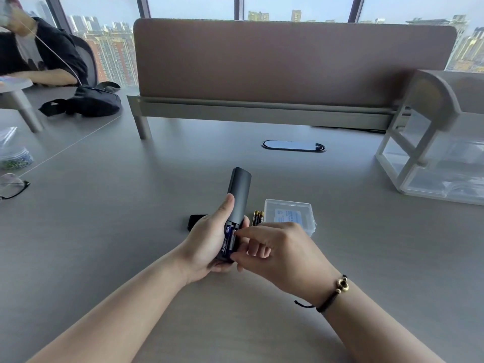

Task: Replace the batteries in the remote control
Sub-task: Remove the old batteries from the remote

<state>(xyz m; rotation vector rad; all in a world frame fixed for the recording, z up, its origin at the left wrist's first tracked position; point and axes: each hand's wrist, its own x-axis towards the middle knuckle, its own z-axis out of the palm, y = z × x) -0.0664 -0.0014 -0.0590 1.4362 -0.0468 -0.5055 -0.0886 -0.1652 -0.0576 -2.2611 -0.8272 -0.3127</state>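
Your forearms fill the near edge, and above the desk (pixel 340 231) your left hand (pixel 207 242) wraps the remote (pixel 238 189), back side up, thumb lying along its body and fingers curled under. Your right hand (pixel 277 247) pinches at the open compartment, forefinger and thumb closed on the blue battery (pixel 228 241) that sits in the near end of the remote.

Judging by the blue cell in the bay and the two gold batteries (pixel 257 218) lying on the desk just beside the clear box (pixel 288 214), this looks like seating or pulling a cell; which of the two it is, the view does not settle. Either way, keep your left grip firm and low so the remote does not twist, press the cell's flat end against the spring first, then tip the other end in or out. Check the polarity marks in the bay before you push, and do not force it.

Hard to make out: the bay's second slot is hidden behind your right fingers, so you cannot tell if a second cell is in. A dark flat piece (pixel 195 221) peeks out behind your left hand, possibly the cover, mostly hidden. The box's contents beyond a blue label are unclear
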